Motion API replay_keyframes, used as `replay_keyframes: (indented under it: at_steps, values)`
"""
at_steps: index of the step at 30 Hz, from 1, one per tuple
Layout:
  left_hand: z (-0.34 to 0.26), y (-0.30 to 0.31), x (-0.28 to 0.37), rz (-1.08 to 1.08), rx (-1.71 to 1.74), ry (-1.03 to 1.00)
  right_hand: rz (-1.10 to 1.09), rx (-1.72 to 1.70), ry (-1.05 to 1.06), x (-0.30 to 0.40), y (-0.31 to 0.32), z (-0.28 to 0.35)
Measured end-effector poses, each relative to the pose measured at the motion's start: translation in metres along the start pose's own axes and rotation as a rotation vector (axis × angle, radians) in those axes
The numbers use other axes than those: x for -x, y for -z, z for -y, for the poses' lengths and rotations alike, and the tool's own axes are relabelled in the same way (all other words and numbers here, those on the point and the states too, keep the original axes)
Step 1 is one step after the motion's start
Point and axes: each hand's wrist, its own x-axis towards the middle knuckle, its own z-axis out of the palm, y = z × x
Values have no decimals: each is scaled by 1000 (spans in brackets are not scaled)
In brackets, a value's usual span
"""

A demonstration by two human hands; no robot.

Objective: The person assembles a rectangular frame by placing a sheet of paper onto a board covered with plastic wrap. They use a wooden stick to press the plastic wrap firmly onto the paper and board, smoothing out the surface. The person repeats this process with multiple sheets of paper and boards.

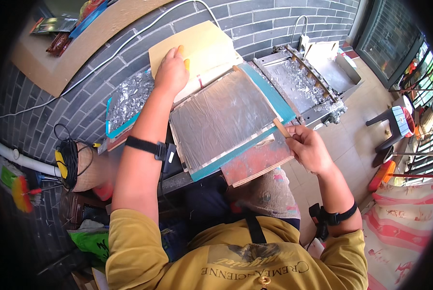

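My left hand [172, 72], with orange covers on two fingertips, touches a large sheet of tan paper [205, 47] that stands raised at the back. In my right hand [308, 148] is a thin wooden stick [281, 128], its tip at the right corner of a stack of sheets. A wrinkled silvery foil-like sheet [223, 116] lies on top of that stack. Under the stack is a teal ribbed mat [289, 111], which rests partly over a worn reddish board [256, 161]. A small red mark or tie [200, 81] shows between the tan paper and the silvery sheet.
A teal-edged tray [109, 132] of crumpled silver scraps stands at the left, against a grey brick wall [274, 18]. To the right is a metal frame [278, 83] strewn with silver flakes. A stool [394, 123] is on the tiled floor; cables hang at the left.
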Motion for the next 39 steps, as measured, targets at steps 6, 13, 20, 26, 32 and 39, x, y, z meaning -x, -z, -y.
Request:
replay_keyframes:
  at_steps: [6,13,20,26,32,39]
  values:
    - [5,2,1,108,-21,16,29,-83,-65,13,3,3]
    - [-34,54,4,30,145,246,27,-128,-74,21,5,4]
    - [-80,78,79,43,401,174,42,-93,-12,24,6,-2]
    - [-122,80,156,127,420,170,57,-68,5,25,5,-8]
    - [-144,73,182,300,393,204,51,-97,-12,29,7,-1]
    - [-148,67,184,238,377,107,31,-82,-39,31,8,2]
